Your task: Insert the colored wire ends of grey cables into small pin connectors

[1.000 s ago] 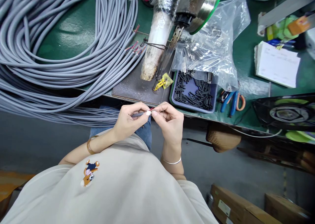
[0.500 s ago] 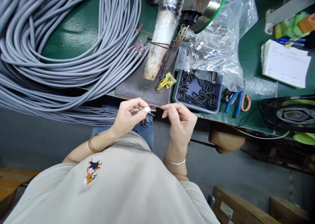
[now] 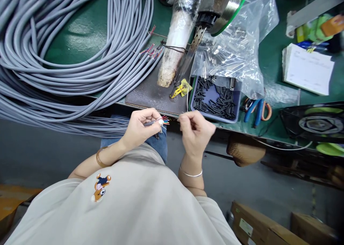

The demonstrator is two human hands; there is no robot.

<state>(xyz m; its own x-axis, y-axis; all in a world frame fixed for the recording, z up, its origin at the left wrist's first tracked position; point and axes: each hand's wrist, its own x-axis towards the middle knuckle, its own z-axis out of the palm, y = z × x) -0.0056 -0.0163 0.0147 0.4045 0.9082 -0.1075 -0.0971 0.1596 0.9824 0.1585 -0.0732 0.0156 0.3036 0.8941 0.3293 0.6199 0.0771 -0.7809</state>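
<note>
My left hand (image 3: 143,126) is closed in a pinch round the end of a grey multi-core cable. Its thin coloured wires (image 3: 165,121) fan out past the fingertips, towards the right. A few centimetres away, my right hand (image 3: 198,133) has its thumb and fingers pressed together. A thin pale strand (image 3: 187,100) comes down from above to just over those fingers; whether they hold it is blurred. Below the wires, small metal connectors (image 3: 157,134) lie on my lap, partly hidden by my left hand.
Looped grey cables (image 3: 88,72) fill the left bench. A wrapped stand (image 3: 174,47) and solder spool (image 3: 232,10) rise behind a dark board (image 3: 145,94). A tray (image 3: 215,114) of black sleeves, a plastic bag (image 3: 242,47), pliers (image 3: 258,112), paper (image 3: 307,69) and a fan (image 3: 314,125) stand right.
My right hand has turned slightly and its fingers have curled closer together, a little farther from the wires. The coloured wires have shifted slightly; my left hand keeps its pinch.
</note>
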